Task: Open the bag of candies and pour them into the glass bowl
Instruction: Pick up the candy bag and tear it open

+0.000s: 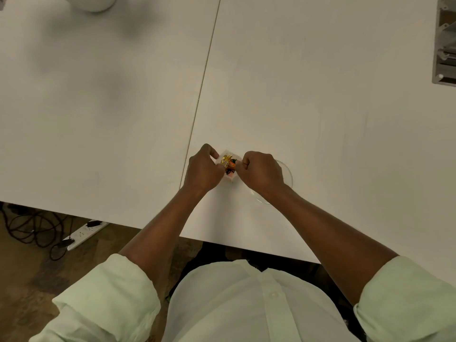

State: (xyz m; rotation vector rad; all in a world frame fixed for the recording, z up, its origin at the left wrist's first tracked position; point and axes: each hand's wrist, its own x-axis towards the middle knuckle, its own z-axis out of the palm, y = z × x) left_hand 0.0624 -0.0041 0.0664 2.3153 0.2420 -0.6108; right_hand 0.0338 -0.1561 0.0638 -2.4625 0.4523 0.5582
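Note:
A small clear bag of candies [228, 165] with gold, orange and dark wrappers sits between my two hands, just above the white table [320, 119]. My left hand [202, 170] pinches the bag's left side. My right hand [261, 172] pinches its right side. Both sets of fingers are closed on the plastic. The glass bowl [287, 175] rests on the table under and behind my right hand and wrist, which hide most of it; only its right rim and near edge show.
A seam [202, 90] between two tabletops runs from the far edge down toward my left hand. A white rounded object [93, 2] sits at the far left. A grey metal frame [445, 45] stands at the far right. A power strip and cables [84, 233] lie on the floor.

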